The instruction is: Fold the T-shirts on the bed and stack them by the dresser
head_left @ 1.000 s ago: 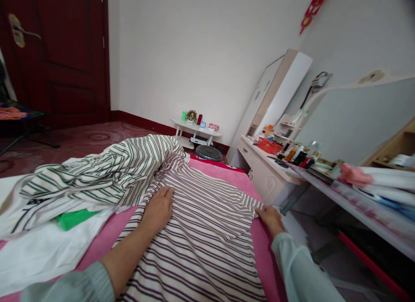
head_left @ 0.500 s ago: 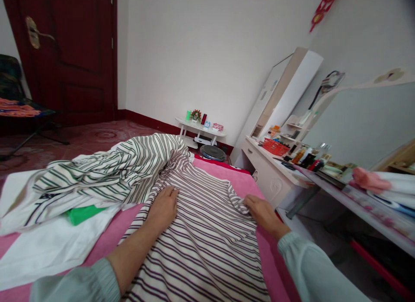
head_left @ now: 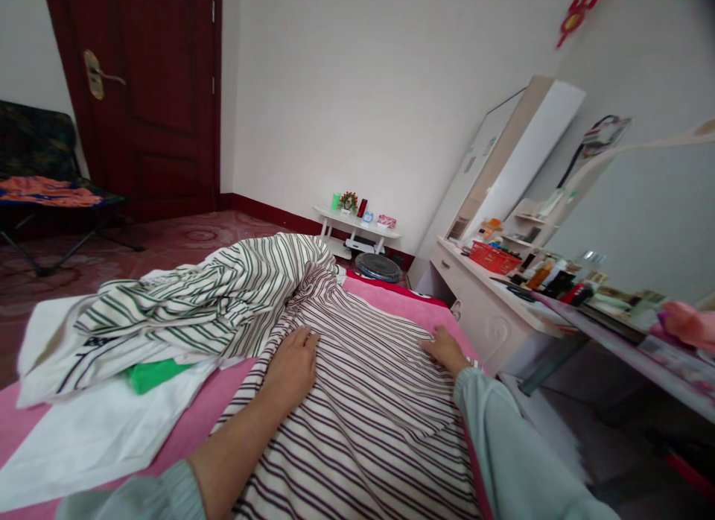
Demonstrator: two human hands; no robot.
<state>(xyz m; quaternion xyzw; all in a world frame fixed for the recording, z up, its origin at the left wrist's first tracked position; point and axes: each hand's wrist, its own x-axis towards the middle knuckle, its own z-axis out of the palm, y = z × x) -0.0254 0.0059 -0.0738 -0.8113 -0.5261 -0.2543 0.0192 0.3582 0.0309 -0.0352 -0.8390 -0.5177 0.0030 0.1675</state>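
Note:
A white shirt with dark stripes (head_left: 369,416) lies spread over the pink bed cover, its far end bunched. My left hand (head_left: 293,363) rests palm down near the shirt's left side, fingers stretched out. At the far right edge of the shirt, my right hand (head_left: 447,350) has thumb and fingers closed on the cloth; its fingertips are partly hidden. Left of the shirt is a heap of white and green striped cloth (head_left: 223,296). A white garment (head_left: 106,430) and a green patch of cloth (head_left: 159,375) show below that heap.
The pink bed cover (head_left: 385,300) extends under the clothes. To the right stand a dressing table (head_left: 474,304) with bottles, a red basket (head_left: 494,257) and a mirror. Farther off are a low white shelf (head_left: 357,220), a round dark disc (head_left: 378,267), a door (head_left: 150,95) and a folding chair (head_left: 50,200).
The right-hand part of the shirt, folded and bunched before, now lies flatter. My right hand has shifted slightly away from me along that edge. My left hand stays on the shirt. The view has turned left.

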